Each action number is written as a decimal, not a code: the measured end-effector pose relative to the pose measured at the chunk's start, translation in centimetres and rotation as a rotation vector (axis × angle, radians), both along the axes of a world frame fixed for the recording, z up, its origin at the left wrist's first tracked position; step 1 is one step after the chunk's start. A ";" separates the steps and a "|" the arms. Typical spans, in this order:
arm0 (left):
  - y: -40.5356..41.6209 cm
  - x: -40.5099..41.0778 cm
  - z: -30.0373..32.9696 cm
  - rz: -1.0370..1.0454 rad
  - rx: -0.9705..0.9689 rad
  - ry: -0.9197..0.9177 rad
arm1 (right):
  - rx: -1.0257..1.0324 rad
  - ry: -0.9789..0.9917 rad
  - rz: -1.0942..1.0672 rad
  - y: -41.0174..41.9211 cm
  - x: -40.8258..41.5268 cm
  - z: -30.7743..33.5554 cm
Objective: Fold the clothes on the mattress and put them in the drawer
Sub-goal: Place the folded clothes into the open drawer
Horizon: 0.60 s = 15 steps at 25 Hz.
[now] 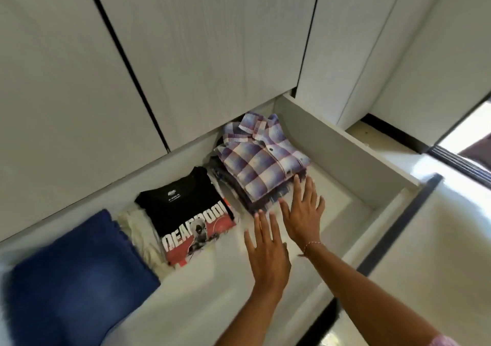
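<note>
Head view, hands [285,226] beside plaid shirt [261,159]

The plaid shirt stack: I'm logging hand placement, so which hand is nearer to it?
Right. The right hand has its fingers at the front edge of the plaid shirt stack. The left hand is farther back, over the drawer floor.

Open white drawer [342,143] holds folded clothes: plaid shirt [261,157] atop a stack at 12 o'clock, black printed T-shirt [190,210] and blue garment [79,274] toward 9. Left hand [267,255] and right hand [303,212], fingers straight, just beside the stack.
</note>
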<state>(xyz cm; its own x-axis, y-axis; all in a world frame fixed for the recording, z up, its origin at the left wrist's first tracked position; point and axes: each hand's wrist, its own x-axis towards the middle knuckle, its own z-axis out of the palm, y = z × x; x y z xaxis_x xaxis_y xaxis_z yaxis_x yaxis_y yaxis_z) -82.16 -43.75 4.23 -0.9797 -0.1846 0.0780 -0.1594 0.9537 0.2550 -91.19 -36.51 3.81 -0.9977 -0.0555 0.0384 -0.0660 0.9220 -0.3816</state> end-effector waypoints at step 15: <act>-12.6 31.0 5.0 -0.202 -0.178 -0.255 | -0.062 -0.044 -0.086 -8.8 32.4 3.7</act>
